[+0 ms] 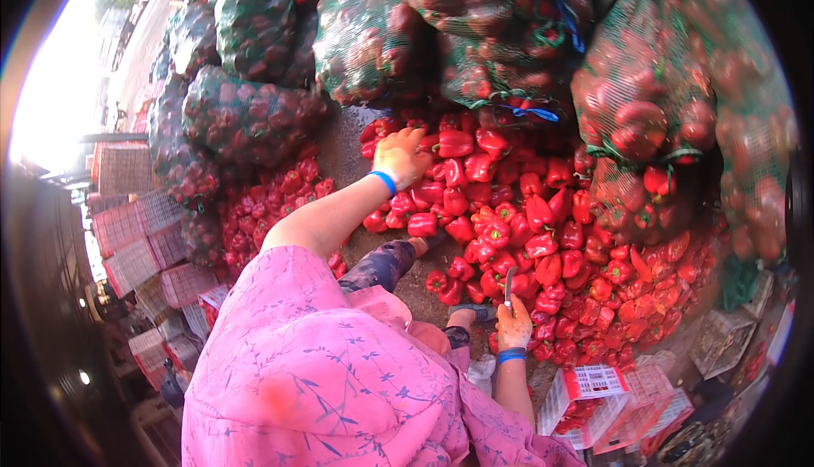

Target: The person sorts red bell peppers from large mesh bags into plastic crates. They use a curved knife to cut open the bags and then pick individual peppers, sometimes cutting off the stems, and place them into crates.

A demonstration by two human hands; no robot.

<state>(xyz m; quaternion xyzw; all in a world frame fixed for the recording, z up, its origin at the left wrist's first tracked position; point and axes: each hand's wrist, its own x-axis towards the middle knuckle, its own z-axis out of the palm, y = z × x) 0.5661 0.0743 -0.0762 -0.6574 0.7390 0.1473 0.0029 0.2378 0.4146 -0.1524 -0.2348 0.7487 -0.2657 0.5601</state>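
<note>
Desk: Where were the peppers?

Reporter: Red peppers lay in a broad heap sweeping from twelve o'clock round to four, in front of a person in a pink patterned garment. A second heap sat at nine o'clock, beyond the left forearm.

Desk: And the hands?

Reporter: The left hand was extended just off centre toward twelve, at the main heap's left edge. Its fingers looked slightly parted; their undersides were hidden, so I could not tell whether they pinched a pepper. The right hand, between four and five o'clock, had its fingers wrapped around the handle of a small knife.

Desk: Why hold it that way?

Reporter: The blade pointed toward twelve, probably to keep its edge off the palm and away from the legs.

Desk: The surroundings?

Reporter: Filled green mesh sacks stood from ten o'clock round to three, apparently ringed about to leave the loose peppers within arm's reach. Blue ties seemed to cinch some shut. Crates stood beyond the knife hand, likely set there for easy access.

Desk: Any brands or writing?

Reporter: No lettering could be made out on the sacks, the crates or the blue wristbands.
</note>
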